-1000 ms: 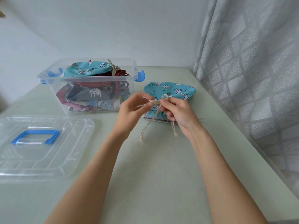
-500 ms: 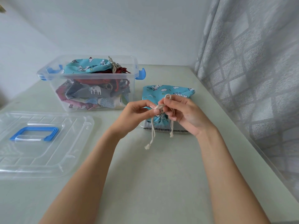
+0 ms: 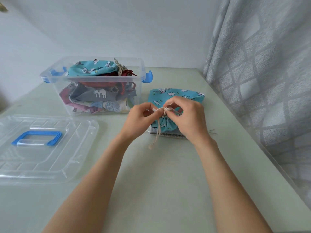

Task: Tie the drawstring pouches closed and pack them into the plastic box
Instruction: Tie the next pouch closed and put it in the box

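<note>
- A turquoise cartoon-print drawstring pouch (image 3: 170,95) is lying flat on the pale green desk (image 3: 168,174), just right of the clear plastic box (image 3: 101,84), its long axis running away from the person and its gathered mouth pointing back toward them.
- It is resting on a grey pouch (image 3: 168,134) whose near edge is peeking out beneath.
- The left hand (image 3: 139,118) is reaching in from the left, fingers curled and pinching the cream cotton cord (image 3: 158,132) at the gathered mouth.
- The right hand (image 3: 188,116) is arching over the pouch, thumb and forefinger pinching the same cord at the knot.
- A loose cord end is trailing onto the desk toward the person.
- The box is holding several tied pouches; its clear lid with blue handle (image 3: 37,137) is lying on the left.
</note>
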The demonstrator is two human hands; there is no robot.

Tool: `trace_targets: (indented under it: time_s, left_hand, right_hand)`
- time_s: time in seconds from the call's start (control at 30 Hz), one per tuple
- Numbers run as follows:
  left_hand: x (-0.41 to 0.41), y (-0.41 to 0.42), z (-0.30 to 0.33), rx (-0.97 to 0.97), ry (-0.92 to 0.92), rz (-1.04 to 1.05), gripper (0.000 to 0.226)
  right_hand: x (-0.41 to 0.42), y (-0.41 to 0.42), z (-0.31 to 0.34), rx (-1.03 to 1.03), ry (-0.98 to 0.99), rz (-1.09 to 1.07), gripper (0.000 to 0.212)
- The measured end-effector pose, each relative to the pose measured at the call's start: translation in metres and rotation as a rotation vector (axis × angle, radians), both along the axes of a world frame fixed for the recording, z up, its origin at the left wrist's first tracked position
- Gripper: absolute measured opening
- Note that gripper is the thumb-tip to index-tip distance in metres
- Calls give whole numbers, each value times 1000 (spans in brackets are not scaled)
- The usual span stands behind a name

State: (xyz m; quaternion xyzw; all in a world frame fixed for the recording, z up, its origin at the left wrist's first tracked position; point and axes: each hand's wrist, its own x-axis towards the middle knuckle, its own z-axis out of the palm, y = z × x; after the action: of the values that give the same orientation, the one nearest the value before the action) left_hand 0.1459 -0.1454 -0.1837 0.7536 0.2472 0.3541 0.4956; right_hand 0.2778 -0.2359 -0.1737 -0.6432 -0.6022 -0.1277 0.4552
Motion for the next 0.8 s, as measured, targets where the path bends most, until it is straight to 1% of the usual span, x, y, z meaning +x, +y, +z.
trace_targets:
  time_s: [0.07, 0.17, 0.2, 0.27, 0.4, 0.5, 0.6, 0.63, 0.67, 0.7, 0.77, 0.8]
  left_hand:
    - [0, -1, 2, 37, -3, 18, 20]
    - [-2, -2, 8, -129, -116, -51, 29]
    - [-2, -1, 8, -153, -142, -65, 30]
    - [-2, -1, 8, -108, -138, -89, 22]
    - [-3, -4, 6, -129, -133, -207, 20]
    - [-5, -2, 8, -128, -126, -196, 10]
    - [-7, 0, 9, -120, -86, -219, 7]
    - [-7, -1, 11, -90, -75, -212, 5]
    - [-7, -1, 11, 3, -64, -165, 4]
    - [-7, -1, 12, 160, -53, -83, 4]
    - [-8, -1, 12, 501, -25, 88, 10]
    - [-9, -2, 13, 606, -18, 149, 14]
  right_hand:
    - [-3, 2, -1, 67, -96, -39, 3]
    - [-5, 2, 3, 179, -158, -50, 3]
    - [-6, 1, 4, 214, -144, -22, 2]
    - [-5, 0, 6, 252, -108, 39, 1]
    - [-1, 0, 4, 265, -82, 83, 2]
    - [2, 0, 3, 262, -59, 106, 4]
    - [4, 0, 3, 224, -25, 145, 7]
    - [5, 0, 2, 216, -24, 158, 8]
    - [6, 0, 2, 210, -30, 166, 8]
    - [6, 0, 2, 206, -39, 171, 9]
    - [6, 0, 2, 200, -41, 179, 9]
    - [6, 0, 1, 198, -36, 183, 9]
